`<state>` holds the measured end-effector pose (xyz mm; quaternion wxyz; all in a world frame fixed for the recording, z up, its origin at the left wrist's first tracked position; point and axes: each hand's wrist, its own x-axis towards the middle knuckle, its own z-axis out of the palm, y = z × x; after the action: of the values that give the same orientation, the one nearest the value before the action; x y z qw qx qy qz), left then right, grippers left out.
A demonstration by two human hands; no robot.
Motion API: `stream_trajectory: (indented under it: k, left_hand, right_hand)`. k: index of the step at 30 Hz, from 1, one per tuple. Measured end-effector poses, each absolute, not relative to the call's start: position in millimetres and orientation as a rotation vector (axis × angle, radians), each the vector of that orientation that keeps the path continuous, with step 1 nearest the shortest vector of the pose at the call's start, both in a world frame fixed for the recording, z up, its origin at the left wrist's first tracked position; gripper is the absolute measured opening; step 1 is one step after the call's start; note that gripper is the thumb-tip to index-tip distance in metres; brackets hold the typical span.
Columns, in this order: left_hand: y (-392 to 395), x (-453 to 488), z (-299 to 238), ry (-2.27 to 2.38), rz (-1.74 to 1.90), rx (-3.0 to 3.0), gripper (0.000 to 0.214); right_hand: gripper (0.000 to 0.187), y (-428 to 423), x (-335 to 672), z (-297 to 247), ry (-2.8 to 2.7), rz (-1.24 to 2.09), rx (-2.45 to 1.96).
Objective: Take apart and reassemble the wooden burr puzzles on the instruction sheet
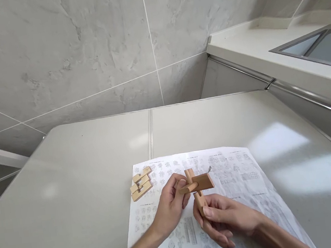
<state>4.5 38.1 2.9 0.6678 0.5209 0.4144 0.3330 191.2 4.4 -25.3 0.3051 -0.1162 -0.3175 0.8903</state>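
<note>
Above a printed sheet (232,213), my two hands hold wooden interlocking puzzle pieces (203,182) that cross one another. My left hand (170,206) pinches the end of a crosswise piece between thumb and fingers. In my right hand (226,215), the thumb and fingers close on the lower end of an upright wooden bar (200,202). Whether that bar is fully joined to the crossed pieces I cannot tell. To the left of my left hand, several lighter notched wooden pieces (141,184) lie close together on the sheet.
The sheet shows rows of small puzzle diagrams and lies on a pale, glossy table (78,184) with a seam (150,130) across it. A white counter (240,47) with a sink (323,46) stands at the right. Grey tiles (96,39) lie beyond the table's far edge.
</note>
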Motion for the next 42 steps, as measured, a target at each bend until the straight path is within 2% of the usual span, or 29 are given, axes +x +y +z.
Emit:
stream_trajectory:
  k: [5, 15, 34, 42]
  left_hand:
    - [37.0, 3.8, 2.5, 0.941, 0.743, 1.203, 0.053]
    - [41.6, -1.5, 4.3, 0.883, 0.663, 1.253, 0.056]
    - [34.8, -1.0, 0.1, 0.855, 0.634, 1.302, 0.056]
    - [34.3, 2.2, 0.8, 0.891, 0.647, 1.269, 0.048]
  right_hand:
    - [0.048, 3.2, 191.0, -26.1, -0.889, 2.358, -0.296]
    - [0.053, -3.2, 187.6, -30.9, -0.828, 2.36, -0.221]
    - [0.048, -2.0, 190.7, -31.2, -0.825, 2.341, -0.329]
    - [0.048, 2.7, 193.9, -25.6, -0.869, 2.223, -0.444]
